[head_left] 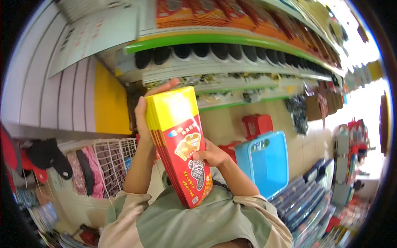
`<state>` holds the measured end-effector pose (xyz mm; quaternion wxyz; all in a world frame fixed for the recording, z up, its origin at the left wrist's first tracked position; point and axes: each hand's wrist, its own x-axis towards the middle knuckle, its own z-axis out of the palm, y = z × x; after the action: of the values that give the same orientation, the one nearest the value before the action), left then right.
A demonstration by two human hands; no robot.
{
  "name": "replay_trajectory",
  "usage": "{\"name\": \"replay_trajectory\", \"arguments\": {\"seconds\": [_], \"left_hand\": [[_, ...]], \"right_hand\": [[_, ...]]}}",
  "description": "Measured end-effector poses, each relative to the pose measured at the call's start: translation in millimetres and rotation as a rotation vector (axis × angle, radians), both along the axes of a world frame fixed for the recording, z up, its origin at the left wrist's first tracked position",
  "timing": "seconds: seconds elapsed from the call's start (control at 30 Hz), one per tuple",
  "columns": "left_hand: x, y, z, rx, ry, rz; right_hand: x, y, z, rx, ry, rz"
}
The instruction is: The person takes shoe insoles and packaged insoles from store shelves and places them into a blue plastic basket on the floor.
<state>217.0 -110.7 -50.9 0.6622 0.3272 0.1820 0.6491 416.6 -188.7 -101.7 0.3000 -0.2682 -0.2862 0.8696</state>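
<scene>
Packet stack (178,142): Several red-and-yellow packets sit between 2 bare hands, central on my remote feed, in front of a green-and-tan shirt (198,225).
Left hand (142,122): Wrapped around the stack's left edge near the yellow end, fingers reaching past the top, it has a full grip of packets.
Right hand (216,155): Lower down, it clasps the right edge, thumb on the printed front; I read this grip, too, as filled by the stack.
Handling: I judge the bundle light and bendable, firmer for being stacked, hardly fragile, its glossy wrappers likely to slide over each other.
Best hold: I favour both long edges, thumbs in front and fingers behind, pinching all layers together.
Long axis: It runs from the yellow end, upper left and away from the shirt, to the red end, lower right and close to it; I cannot tell whether they touch.
Printed front: It faces my camera.
Green-edged shelf (231,39): Beyond the hands, similar red packets (206,14) line its top.
Blue tub (269,163): It stands near a red stool (258,125), at right.
</scene>
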Motion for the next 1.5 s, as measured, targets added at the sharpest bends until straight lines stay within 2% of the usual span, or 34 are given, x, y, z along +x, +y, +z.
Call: {"name": "replay_trajectory", "arguments": {"seconds": [0.03,0.07,0.1,0.13,0.17,0.2,0.27,0.4,0.47,0.5,0.63,0.77,0.93,0.97,1.2,1.27,1.4,1.5], "left_hand": [[5,2,-3,0.004,0.105,0.086],[8,7,-12,0.041,0.228,0.127],[18,8,-12,-0.034,0.305,0.170],[22,11,-20,0.032,0.306,0.129],[29,11,-36,-0.088,0.238,0.146],[33,11,-44,0.007,0.328,0.026],[44,-3,-69,-0.030,0.522,-0.046],[61,-42,-117,-0.204,0.616,-0.193],[73,-62,-134,-0.283,0.648,-0.256],[98,-70,-129,-0.318,0.666,-0.273],[154,-93,-123,-0.276,0.753,-0.363],[211,-109,-126,-0.300,0.863,-0.435],[270,-140,-117,-0.391,0.978,-0.508],[278,-146,-116,-0.416,0.986,-0.514],[309,-171,-115,-0.533,1.100,-0.502],[315,-177,-116,-0.594,1.120,-0.509],[330,-185,-124,-0.675,1.164,-0.490],[339,-189,-126,-0.738,1.186,-0.512]], "right_hand": [[3,-1,10,0.011,-0.030,-0.042],[18,-1,15,0.061,-0.173,-0.053],[38,-2,20,0.088,-0.263,-0.107],[59,-5,24,0.100,-0.356,-0.164],[81,-7,41,0.111,-0.350,-0.239],[108,-8,53,0.123,-0.347,-0.308],[177,-25,43,0.236,-0.591,-0.414],[302,-86,4,0.113,-1.028,-0.758],[344,-114,8,0.117,-1.130,-0.816],[388,-134,-8,0.117,-1.201,-0.880],[474,-198,-82,-0.162,-1.403,-0.753],[528,-248,-206,-0.355,-1.291,-0.570],[540,-275,-331,-0.500,-1.289,-0.257],[541,-288,-373,-0.529,-1.246,-0.240],[527,-266,-415,-0.422,-1.335,0.150],[523,-268,-446,-0.394,-1.293,0.142],[517,-266,-463,-0.454,-1.230,0.045],[516,-268,-470,-0.370,-1.340,-0.029]]}}
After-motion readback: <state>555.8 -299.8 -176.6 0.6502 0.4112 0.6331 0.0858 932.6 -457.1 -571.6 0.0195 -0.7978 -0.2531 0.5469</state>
